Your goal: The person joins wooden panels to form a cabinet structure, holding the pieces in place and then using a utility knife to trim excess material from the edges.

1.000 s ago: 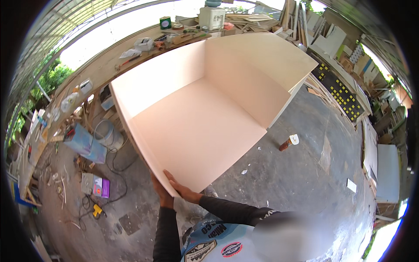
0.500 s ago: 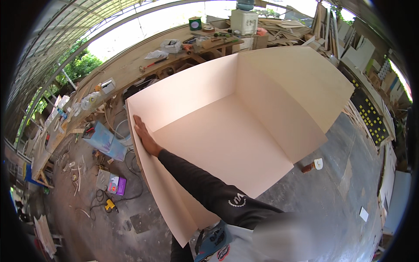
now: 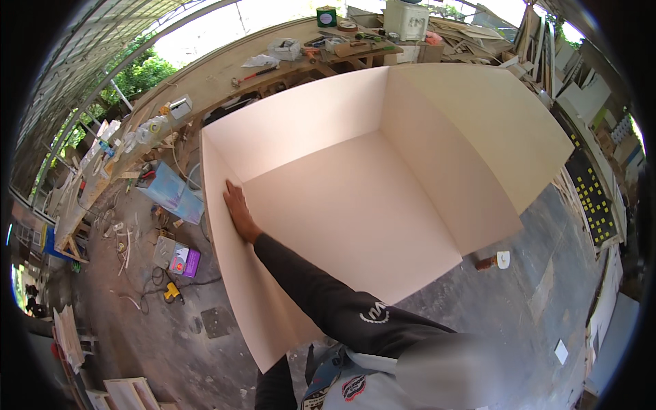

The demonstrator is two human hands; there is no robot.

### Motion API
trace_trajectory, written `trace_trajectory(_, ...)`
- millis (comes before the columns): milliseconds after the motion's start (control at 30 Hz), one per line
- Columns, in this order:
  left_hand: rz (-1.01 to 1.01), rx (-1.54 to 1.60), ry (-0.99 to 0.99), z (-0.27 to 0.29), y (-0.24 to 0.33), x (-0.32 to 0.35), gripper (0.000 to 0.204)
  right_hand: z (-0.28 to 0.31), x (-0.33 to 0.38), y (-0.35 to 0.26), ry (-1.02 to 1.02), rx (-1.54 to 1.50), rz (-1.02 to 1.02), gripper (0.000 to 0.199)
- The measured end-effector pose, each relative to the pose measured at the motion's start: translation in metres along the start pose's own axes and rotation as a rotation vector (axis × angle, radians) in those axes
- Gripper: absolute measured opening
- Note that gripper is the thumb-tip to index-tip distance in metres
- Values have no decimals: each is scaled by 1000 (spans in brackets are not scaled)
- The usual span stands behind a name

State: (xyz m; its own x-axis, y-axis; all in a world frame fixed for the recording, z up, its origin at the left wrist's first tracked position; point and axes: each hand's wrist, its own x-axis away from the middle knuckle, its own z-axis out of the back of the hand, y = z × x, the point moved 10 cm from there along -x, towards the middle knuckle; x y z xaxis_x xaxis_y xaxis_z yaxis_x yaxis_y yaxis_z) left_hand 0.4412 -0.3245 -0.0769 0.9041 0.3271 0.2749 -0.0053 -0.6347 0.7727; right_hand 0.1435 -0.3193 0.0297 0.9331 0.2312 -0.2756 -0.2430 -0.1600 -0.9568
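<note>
A large open box of pale pinkish panels fills the middle, with its floor panel [image 3: 355, 205], far wall [image 3: 314, 123], right wall [image 3: 447, 167] and left wall [image 3: 236, 294]. My right hand [image 3: 240, 214] reaches across from the right and lies against the inner face of the left wall. Its fingers are stretched out, pointing toward the far corner, and grip nothing. Of my left arm, only the dark sleeve [image 3: 277, 386] shows beside the near end of that wall; the hand itself is hidden behind it.
A wide yellowish panel [image 3: 506, 130] adjoins the box's right wall. Left on the floor are a blue container [image 3: 171, 191], a purple box [image 3: 184, 263] and a yellow power tool [image 3: 172, 294] with a cable. A cluttered workbench [image 3: 225, 82] runs behind. A brown, white-ended object [image 3: 493, 261] lies right.
My right hand has shifted off the left wall's upper edge onto its inner face. The view has tilted a little, and less of my left sleeve is covered now.
</note>
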Motion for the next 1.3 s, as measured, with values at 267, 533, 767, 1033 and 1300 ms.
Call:
trace_trajectory(267,-24,4,-73,0,2,-1,34,5,228,14,-90,-62,-149,57)
trace_trajectory(533,-17,19,-87,0,-11,-4,33,45,347,-19,-195,-382,-454,58)
trace_trajectory(767,-266,-333,313,53,-3,86,33,288,323,-57,-167,1431,-161,63)
trace_trajectory(1033,-147,-1045,-330,-68,-50,137,30,432,194,2,-144,1511,-165,78)
trace_trajectory(1300,-432,-1823,111,-133,-39,-14,65,457,45,39,-112,1488,-60,79)
